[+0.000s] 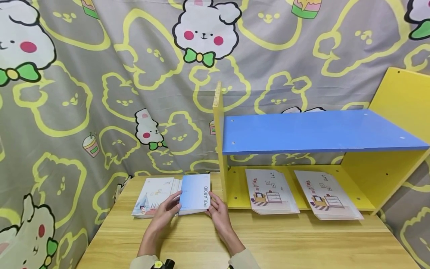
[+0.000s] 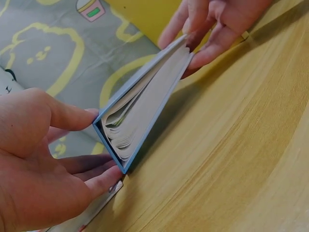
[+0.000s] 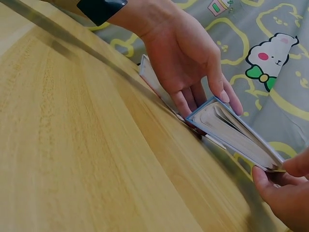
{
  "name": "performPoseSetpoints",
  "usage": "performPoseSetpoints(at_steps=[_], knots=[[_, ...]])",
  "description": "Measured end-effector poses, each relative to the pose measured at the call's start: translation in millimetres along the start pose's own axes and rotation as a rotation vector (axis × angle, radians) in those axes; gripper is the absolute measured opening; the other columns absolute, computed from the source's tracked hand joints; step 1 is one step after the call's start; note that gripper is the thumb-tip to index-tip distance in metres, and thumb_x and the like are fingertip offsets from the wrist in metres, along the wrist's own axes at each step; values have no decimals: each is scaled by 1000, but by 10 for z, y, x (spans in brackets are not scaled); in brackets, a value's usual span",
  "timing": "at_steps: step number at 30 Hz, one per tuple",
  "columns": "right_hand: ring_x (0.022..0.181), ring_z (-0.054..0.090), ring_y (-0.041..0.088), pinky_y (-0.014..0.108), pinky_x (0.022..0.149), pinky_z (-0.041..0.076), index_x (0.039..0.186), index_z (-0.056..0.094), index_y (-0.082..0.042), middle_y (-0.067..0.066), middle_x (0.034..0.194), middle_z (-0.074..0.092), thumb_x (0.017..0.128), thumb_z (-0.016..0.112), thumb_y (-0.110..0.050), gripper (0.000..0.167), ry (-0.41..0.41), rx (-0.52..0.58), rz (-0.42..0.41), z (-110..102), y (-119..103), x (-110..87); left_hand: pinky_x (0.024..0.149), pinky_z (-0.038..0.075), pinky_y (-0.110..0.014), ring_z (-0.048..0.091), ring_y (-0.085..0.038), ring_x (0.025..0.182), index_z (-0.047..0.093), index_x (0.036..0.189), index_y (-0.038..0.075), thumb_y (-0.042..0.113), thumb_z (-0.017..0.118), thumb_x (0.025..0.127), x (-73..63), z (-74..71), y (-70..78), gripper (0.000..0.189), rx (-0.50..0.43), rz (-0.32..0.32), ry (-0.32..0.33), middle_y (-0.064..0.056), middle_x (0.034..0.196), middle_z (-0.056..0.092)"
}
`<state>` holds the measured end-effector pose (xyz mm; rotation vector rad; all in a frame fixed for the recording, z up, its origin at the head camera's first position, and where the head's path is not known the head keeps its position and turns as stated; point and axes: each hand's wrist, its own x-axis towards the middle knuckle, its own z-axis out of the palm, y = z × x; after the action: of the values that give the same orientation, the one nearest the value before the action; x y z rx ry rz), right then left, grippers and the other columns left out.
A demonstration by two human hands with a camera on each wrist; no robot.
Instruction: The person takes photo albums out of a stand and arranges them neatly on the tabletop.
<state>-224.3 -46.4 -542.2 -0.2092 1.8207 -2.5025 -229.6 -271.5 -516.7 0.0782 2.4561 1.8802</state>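
Observation:
Between my two hands is a thick hardcover book (image 1: 195, 194) with a blue-to-white cover printed "POLAROID". My left hand (image 1: 164, 211) holds its left edge, thumb on the top cover and fingers underneath. At the opposite edge my right hand (image 1: 219, 215) pinches the covers. In the left wrist view the book (image 2: 149, 106) is raised above the table, its covers slightly spread and pages showing. The right wrist view shows the same page edges of the book (image 3: 236, 135). White illustrated books (image 1: 154, 192) lie just left of it, partly behind my left hand.
A wooden table (image 1: 268, 246) spans the front. To the right stands a shelf with yellow side panels (image 1: 220, 149) and a blue board (image 1: 319, 130). Two illustrated booklets (image 1: 272, 190) (image 1: 327, 194) jut over its lower board's front edge. A patterned curtain (image 1: 100, 93) hangs behind.

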Motion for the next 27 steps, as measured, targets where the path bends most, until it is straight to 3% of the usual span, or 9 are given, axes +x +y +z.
performPoseSetpoints(at_steps=[5, 11, 17, 24, 27], knots=[[128, 56, 41, 42, 95, 57, 154, 36, 8, 33, 148, 47, 99, 39, 16, 55, 13, -3, 2, 8, 18, 5, 116, 36, -48, 40, -40, 144, 48, 153, 7, 3, 57, 104, 6, 16, -11, 50, 13, -5, 6, -25, 154, 44], [129, 56, 41, 45, 94, 57, 154, 36, 8, 34, 148, 47, 99, 38, 16, 55, 27, -12, 7, 11, 35, 3, 113, 34, -27, 34, -37, 148, 46, 152, 0, -1, 54, 104, 39, 46, -41, 49, -21, 17, -19, -24, 158, 40], [130, 54, 43, 43, 93, 58, 153, 35, 10, 35, 148, 45, 99, 38, 17, 55, 34, -26, 1, 18, 58, 3, 119, 28, -44, 32, -36, 149, 46, 152, -1, -1, 54, 104, 24, 65, -24, 49, -24, -4, -15, -22, 159, 39], [134, 49, 45, 40, 89, 59, 151, 39, 11, 36, 152, 39, 97, 41, 18, 54, 73, -94, -7, 25, 83, 17, 116, 32, -32, 33, -35, 148, 47, 151, -1, 0, 54, 105, 33, 77, -36, 47, -29, 10, -17, -22, 159, 40], [136, 48, 45, 40, 88, 59, 149, 41, 12, 36, 153, 38, 96, 41, 18, 53, 88, -135, -22, 32, 81, 24, 116, 33, -35, 34, -35, 148, 47, 151, -1, 1, 54, 105, 38, 83, -28, 47, -28, 3, -12, -22, 158, 40]])
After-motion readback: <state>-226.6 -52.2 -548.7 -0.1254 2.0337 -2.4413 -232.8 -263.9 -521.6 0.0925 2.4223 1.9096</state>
